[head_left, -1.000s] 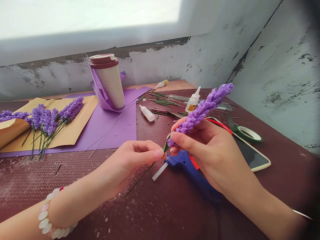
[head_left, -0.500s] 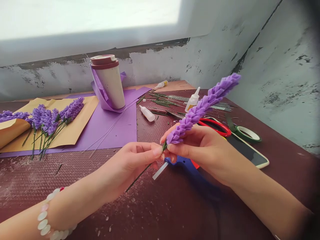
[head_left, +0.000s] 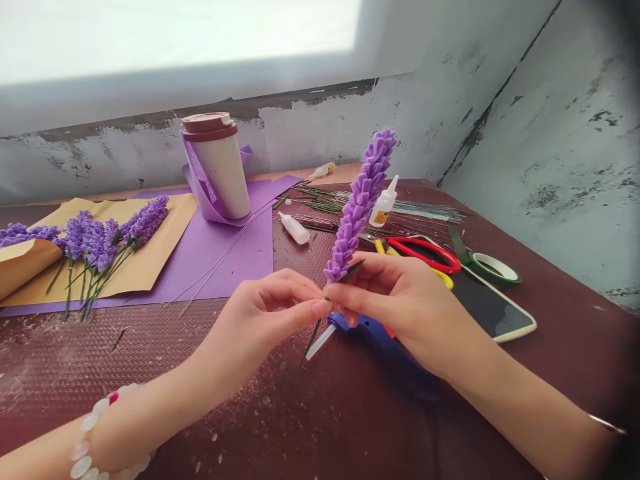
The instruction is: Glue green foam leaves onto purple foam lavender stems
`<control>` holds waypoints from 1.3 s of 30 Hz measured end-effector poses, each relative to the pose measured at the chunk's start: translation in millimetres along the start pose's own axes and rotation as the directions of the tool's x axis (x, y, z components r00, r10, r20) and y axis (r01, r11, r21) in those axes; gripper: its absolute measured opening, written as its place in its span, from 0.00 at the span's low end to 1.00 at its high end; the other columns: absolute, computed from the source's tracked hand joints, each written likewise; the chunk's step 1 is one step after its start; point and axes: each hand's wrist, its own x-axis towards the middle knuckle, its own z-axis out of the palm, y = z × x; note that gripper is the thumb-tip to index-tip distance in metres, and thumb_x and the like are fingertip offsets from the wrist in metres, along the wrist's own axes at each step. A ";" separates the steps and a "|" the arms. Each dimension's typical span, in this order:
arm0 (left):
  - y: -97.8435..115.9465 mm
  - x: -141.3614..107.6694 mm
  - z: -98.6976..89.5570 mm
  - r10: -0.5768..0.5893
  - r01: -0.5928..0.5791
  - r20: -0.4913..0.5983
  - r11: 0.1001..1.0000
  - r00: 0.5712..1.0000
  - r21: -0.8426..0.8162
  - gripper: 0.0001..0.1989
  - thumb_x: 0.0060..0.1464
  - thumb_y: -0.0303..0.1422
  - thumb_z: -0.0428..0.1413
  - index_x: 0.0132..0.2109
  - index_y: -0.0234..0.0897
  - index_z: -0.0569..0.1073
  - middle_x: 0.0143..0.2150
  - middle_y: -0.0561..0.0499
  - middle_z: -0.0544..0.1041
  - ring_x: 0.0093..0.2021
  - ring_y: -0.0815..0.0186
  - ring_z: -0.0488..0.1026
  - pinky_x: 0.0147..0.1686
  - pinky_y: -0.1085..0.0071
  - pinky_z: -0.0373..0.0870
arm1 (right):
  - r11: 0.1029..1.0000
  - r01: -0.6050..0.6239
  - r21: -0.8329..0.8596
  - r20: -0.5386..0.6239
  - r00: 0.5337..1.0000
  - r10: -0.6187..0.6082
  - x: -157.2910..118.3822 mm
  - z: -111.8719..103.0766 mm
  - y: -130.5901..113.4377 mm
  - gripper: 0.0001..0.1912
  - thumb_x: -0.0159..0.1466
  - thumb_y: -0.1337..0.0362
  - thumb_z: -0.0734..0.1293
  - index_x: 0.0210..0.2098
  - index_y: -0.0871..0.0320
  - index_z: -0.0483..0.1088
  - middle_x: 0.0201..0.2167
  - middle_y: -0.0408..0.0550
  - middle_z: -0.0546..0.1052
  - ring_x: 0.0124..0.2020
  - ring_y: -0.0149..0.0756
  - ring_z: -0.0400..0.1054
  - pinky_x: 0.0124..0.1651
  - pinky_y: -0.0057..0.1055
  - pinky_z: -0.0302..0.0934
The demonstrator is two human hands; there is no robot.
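Note:
A purple artificial lavender stem stands nearly upright between my hands, its tip leaning slightly right. My left hand pinches it just below the blossom, thumb against fingers. At the same spot my right hand is closed with thumb and fingertips on the stem's upper end. A thin dark green strip or leaf sticks out by the right fingers. Below the hands the wire end points down. Behind them lies a blue glue gun, partly covered by the right hand, with a clear glue stick protruding.
Several finished lavender stems lie on brown paper at left. A lidded cup stands on purple paper. Right are red-handled scissors, a phone, green tape, glue bottles and wires.
The lavender stem has swung from a rightward slant to nearly upright and turned between my fingers. The green strip now shows beside my right fingers. Both hands keep their grip.

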 end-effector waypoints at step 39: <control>-6.3 0.5 -0.3 -0.155 0.222 0.239 0.934 0.958 -0.282 0.10 0.55 0.37 0.57 0.30 0.37 0.78 0.38 0.49 0.77 0.42 0.63 0.68 0.46 0.70 0.58 | 0.913 -0.109 0.393 0.197 0.980 0.032 6.5 -9.2 7.1 0.08 0.53 0.63 0.74 0.29 0.57 0.71 0.20 0.36 0.67 0.22 0.25 0.59 0.28 0.25 0.56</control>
